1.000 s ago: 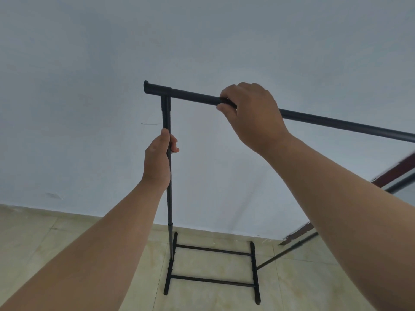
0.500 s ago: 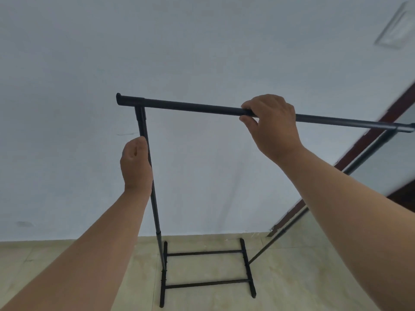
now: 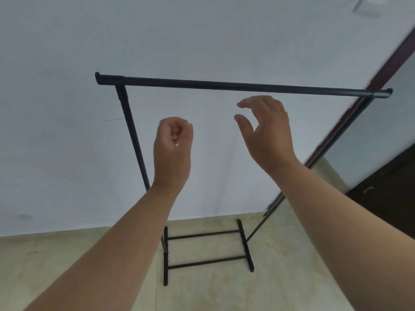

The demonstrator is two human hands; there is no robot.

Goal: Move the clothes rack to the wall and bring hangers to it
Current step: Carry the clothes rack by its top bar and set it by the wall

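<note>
A black clothes rack (image 3: 224, 85) stands on the tiled floor right against the pale wall (image 3: 67, 108), with its top bar level and its base bars low in the middle. My left hand (image 3: 173, 149) hovers to the right of the rack's left upright, fingers loosely curled and holding nothing. Just below the top bar is my right hand (image 3: 265, 131), fingers spread and touching nothing. I see no hangers.
A dark brown door frame (image 3: 381, 70) runs diagonally at the right, close to the rack's right upright. A dark door (image 3: 386, 194) with a handle shows at the lower right. Beige floor tiles (image 3: 89, 265) spread in front of the wall.
Both hands have let go of the rack: the left came off the left upright and the right came off the top bar. The whole top bar is now in view.
</note>
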